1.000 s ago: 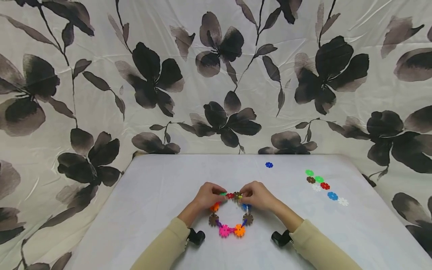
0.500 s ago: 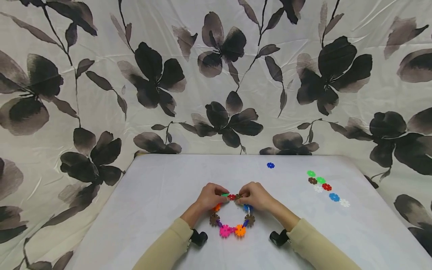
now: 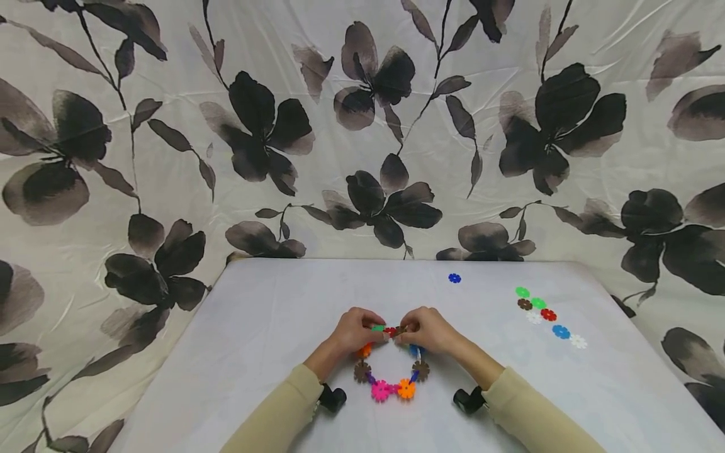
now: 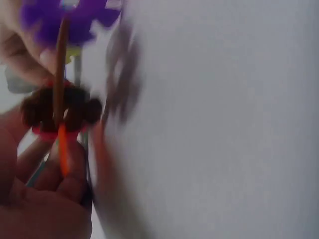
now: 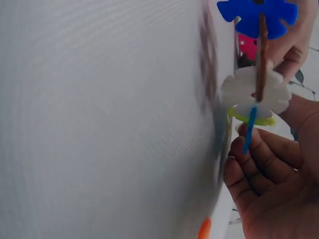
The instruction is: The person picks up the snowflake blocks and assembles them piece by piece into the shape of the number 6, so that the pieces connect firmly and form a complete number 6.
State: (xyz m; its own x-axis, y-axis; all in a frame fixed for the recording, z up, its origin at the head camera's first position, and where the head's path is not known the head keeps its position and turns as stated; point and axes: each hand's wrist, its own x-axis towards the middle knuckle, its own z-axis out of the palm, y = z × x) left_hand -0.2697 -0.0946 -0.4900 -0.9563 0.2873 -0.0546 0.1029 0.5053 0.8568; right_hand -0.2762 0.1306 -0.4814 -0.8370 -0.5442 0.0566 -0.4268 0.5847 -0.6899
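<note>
A ring of linked flower-shaped discs, with a pink disc and an orange disc at its near side, hangs between the hands. The left hand pinches the ring's far left by a green disc; the right hand pinches its far right by a brown disc. Between the fingertips shows a red disc. In the left wrist view a purple disc and brown discs are near the left fingers; in the right wrist view a blue disc and a white disc are by the right hand.
On the white table, a loose dark blue disc lies at the back. Several loose discs, among them a red one and a light blue one, lie at the right. A floral cloth hangs behind.
The head view has shifted slightly. Both hands keep their pinch on the ring, and the red and brown discs between them have tilted and come a little nearer the fingertips.
</note>
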